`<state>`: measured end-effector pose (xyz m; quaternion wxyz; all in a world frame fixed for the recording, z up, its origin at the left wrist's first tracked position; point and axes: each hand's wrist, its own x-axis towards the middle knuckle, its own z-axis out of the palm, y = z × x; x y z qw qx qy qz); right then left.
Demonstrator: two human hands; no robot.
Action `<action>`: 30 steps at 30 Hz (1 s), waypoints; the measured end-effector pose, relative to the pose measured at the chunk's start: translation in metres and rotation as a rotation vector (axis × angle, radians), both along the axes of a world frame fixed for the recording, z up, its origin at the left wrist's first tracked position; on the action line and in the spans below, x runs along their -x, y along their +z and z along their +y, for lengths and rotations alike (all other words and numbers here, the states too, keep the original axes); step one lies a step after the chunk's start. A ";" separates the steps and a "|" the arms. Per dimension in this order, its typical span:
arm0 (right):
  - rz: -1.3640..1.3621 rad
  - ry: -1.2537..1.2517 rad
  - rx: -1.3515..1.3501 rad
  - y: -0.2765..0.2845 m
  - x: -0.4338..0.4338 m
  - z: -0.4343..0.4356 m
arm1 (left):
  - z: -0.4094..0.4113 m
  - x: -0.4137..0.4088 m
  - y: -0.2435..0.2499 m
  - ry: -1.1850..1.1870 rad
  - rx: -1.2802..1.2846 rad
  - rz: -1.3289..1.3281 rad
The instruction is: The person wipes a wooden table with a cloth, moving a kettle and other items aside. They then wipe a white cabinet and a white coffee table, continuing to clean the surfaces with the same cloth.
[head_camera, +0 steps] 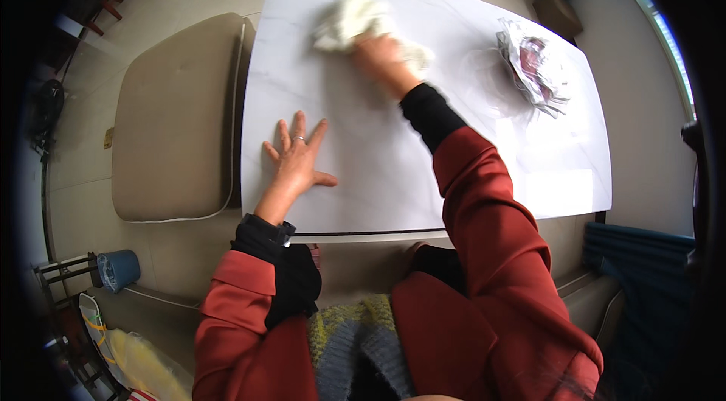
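Note:
Before me is a white marble-patterned table [374, 174] with a glossy top. Toward its far side, my right hand [383, 57] grips a cream-white cloth [360, 18] pressed against the surface; hand and cloth are blurred. Part of the cloth spreads out to the right of my wrist. My left hand [298, 160] rests palm down near the table's left edge, fingers spread and holding nothing. It wears a ring on one finger.
A crumpled silvery-white wrapped bundle [533, 63] sits at the table's right side. A padded beige stool [178, 123] stands against the left edge. On the floor at lower left is a blue bin [118, 269]. A blue curtain [641, 265] hangs at right.

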<state>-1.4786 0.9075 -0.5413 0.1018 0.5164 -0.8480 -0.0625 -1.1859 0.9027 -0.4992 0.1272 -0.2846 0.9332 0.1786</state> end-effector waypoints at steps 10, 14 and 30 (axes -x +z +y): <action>-0.168 -0.125 0.197 0.027 0.014 0.108 | -0.012 -0.011 -0.007 0.023 -0.022 -0.001; -0.175 -0.181 0.102 0.010 -0.042 0.128 | -0.013 0.000 -0.012 0.045 -0.035 0.055; -0.022 -0.286 0.067 -0.014 -0.076 0.256 | 0.039 0.006 0.005 -0.070 -0.042 0.016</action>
